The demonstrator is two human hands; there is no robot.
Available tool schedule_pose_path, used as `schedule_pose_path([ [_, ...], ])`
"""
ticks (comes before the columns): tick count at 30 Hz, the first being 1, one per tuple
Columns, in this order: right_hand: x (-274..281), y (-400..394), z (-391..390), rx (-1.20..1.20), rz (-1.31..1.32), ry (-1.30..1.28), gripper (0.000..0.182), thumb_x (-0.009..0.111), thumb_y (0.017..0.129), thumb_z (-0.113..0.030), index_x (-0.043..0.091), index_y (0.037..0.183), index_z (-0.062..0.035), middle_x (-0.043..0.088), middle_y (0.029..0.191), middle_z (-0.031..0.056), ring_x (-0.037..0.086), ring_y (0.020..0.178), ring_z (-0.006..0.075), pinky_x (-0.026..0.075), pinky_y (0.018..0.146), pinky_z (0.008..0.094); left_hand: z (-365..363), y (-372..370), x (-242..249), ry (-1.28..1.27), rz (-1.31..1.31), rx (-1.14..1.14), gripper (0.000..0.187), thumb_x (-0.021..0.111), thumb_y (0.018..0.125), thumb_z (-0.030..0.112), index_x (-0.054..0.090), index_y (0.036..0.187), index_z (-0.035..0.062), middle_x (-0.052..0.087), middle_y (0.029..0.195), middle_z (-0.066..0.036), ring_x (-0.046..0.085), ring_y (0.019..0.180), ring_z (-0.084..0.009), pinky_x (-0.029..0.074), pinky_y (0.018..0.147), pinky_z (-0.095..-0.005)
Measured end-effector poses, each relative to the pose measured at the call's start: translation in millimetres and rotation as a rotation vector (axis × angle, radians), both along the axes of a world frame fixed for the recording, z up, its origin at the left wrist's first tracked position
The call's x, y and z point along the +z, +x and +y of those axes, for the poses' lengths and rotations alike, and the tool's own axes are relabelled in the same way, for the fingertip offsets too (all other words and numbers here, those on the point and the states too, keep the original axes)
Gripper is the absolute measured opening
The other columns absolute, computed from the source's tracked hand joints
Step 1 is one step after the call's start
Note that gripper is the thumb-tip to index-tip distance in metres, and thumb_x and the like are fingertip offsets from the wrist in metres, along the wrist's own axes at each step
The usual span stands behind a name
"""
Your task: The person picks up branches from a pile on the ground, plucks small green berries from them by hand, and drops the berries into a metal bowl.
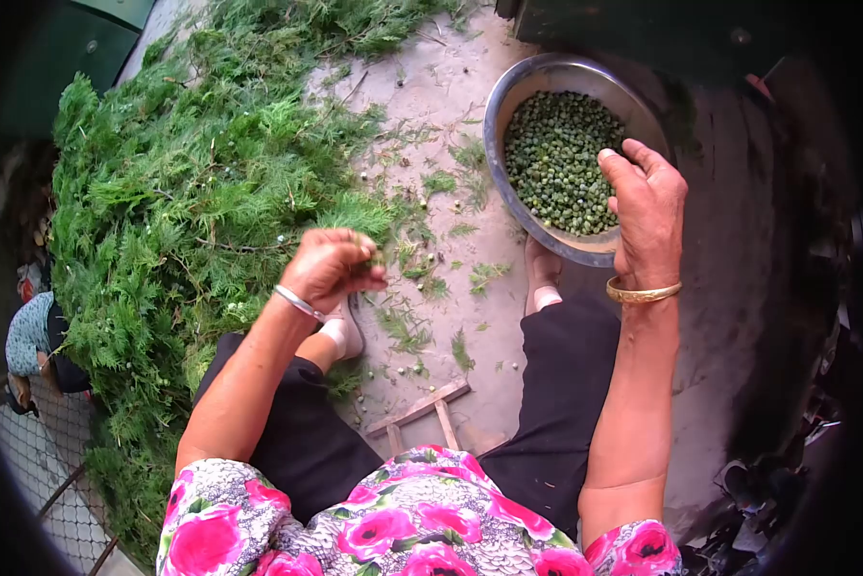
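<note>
Resting in the bowl, green cones by the right grip

Pink flowers pattern the shirt; the branches are green.

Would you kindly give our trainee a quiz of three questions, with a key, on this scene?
1. Which hand is nearer the metal bowl?
2. True or false: the pile of green branches lies to the left of the bowl.
3. What is in the bowl?
A) sliced carrots
B) small round green pieces
C) white rice

Key: 1, the right hand; 2, true; 3, B.
</note>
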State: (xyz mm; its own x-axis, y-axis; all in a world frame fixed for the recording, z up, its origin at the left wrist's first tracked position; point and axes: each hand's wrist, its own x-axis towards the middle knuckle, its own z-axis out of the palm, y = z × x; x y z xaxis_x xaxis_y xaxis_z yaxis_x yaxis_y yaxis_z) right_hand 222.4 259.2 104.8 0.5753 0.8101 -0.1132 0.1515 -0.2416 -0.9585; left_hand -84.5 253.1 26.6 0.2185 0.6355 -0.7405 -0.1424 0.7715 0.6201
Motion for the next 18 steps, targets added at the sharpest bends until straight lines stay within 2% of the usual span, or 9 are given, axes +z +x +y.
schedule_pose_path([
  [3, 3, -7, 0, 0.050, 0.120, -0.061, 0.051, 0.062, 0.077, -0.011, 0.048, 0.116, 0.0175, 0.064, 0.096, 0.0191, 0.059, 0.082, 0.0156, 0.046, 0.074, 0.0252, -26, -2, -48, -0.136, 0.289, -0.120, 0.005, 0.054, 0.084, 0.000, 0.057, 0.084, -0.0044, 0.063, 0.082, -0.016, 0.064, 0.064, -0.0252, 0.058, 0.061, -0.0421],
  [4, 3, -9, 1, 0.067, 0.121, -0.068, 0.049, 0.062, 0.077, -0.011, 0.049, 0.115, 0.0173, 0.065, 0.094, 0.0179, 0.059, 0.081, 0.0152, 0.046, 0.073, 0.0251, -22, -2, -51, -0.104, 0.330, -0.123, 0.010, 0.055, 0.085, 0.003, 0.053, 0.091, -0.0045, 0.059, 0.089, -0.019, 0.062, 0.073, -0.0281, 0.056, 0.067, -0.0434],
  [9, 1, -14, -2, 0.152, 0.118, -0.047, 0.041, 0.062, 0.078, -0.012, 0.055, 0.108, 0.0154, 0.066, 0.087, 0.0139, 0.059, 0.076, 0.0120, 0.046, 0.069, 0.0235, 175, -43, 72, 0.551, -0.094, 0.176, 0.049, 0.056, 0.088, 0.018, 0.034, 0.125, -0.0050, 0.042, 0.125, -0.039, 0.050, 0.116, -0.0427, 0.047, 0.094, -0.0500],
  [11, 4, -18, -4, 0.169, 0.076, -0.070, 0.036, 0.062, 0.079, -0.012, 0.057, 0.104, 0.0143, 0.065, 0.084, 0.0106, 0.057, 0.073, 0.0098, 0.045, 0.066, 0.0215, 238, -54, 107, 0.594, 0.033, 0.507, 0.055, 0.070, 0.080, 0.017, 0.042, 0.125, 0.0025, 0.051, 0.119, -0.031, 0.057, 0.108, -0.0364, 0.052, 0.089, -0.0437],
  [13, 4, -22, -5, 0.171, 0.104, -0.073, 0.035, 0.062, 0.080, -0.011, 0.057, 0.104, 0.0138, 0.064, 0.082, 0.0102, 0.056, 0.070, 0.0083, 0.044, 0.061, 0.0205, 254, -72, 72, 0.649, 0.369, 0.210, 0.061, 0.065, 0.082, 0.019, 0.036, 0.132, -0.0024, 0.044, 0.130, -0.025, 0.051, 0.110, -0.0423, 0.052, 0.078, -0.0500],
  [14, 5, -26, -5, 0.167, 0.108, -0.085, 0.035, 0.062, 0.080, -0.011, 0.057, 0.104, 0.0138, 0.064, 0.082, 0.0102, 0.056, 0.070, 0.0083, 0.044, 0.061, 0.0205, 230, -60, 56, 0.861, 0.495, 0.006, 0.036, 0.073, 0.078, 0.020, 0.058, 0.106, 0.0027, 0.063, 0.102, -0.019, 0.065, 0.088, -0.0252, 0.058, 0.077, -0.0358],
  [15, 6, -30, -6, 0.167, 0.140, -0.048, 0.033, 0.062, 0.081, -0.010, 0.057, 0.104, 0.0129, 0.065, 0.082, 0.0104, 0.055, 0.067, 0.0079, 0.044, 0.059, 0.0207, 193, -34, 33, 0.867, 0.441, -0.058, 0.021, 0.073, 0.076, 0.020, 0.065, 0.086, 0.0042, 0.065, 0.080, -0.008, 0.063, 0.067, -0.0161, 0.058, 0.062, -0.0313],
  [17, 9, -32, -9, 0.165, 0.166, -0.047, 0.031, 0.062, 0.082, -0.009, 0.057, 0.104, 0.0120, 0.065, 0.082, 0.0106, 0.055, 0.065, 0.0074, 0.044, 0.057, 0.0210, 124, -10, -41, 0.627, 0.486, -0.145, 0.012, 0.067, 0.078, 0.016, 0.064, 0.081, 0.0044, 0.061, 0.064, -0.004, 0.058, 0.055, -0.0125, 0.048, 0.049, -0.0261],
  [18, 11, -32, -11, 0.209, 0.195, -0.092, 0.030, 0.060, 0.085, -0.011, 0.056, 0.107, 0.0093, 0.066, 0.087, 0.0116, 0.058, 0.076, 0.0111, 0.044, 0.069, 0.0232, 86, -18, -103, 0.487, 0.335, -0.188, 0.011, 0.066, 0.079, 0.013, 0.062, 0.075, 0.0032, 0.060, 0.062, -0.005, 0.057, 0.052, -0.0126, 0.045, 0.047, -0.0260],
])
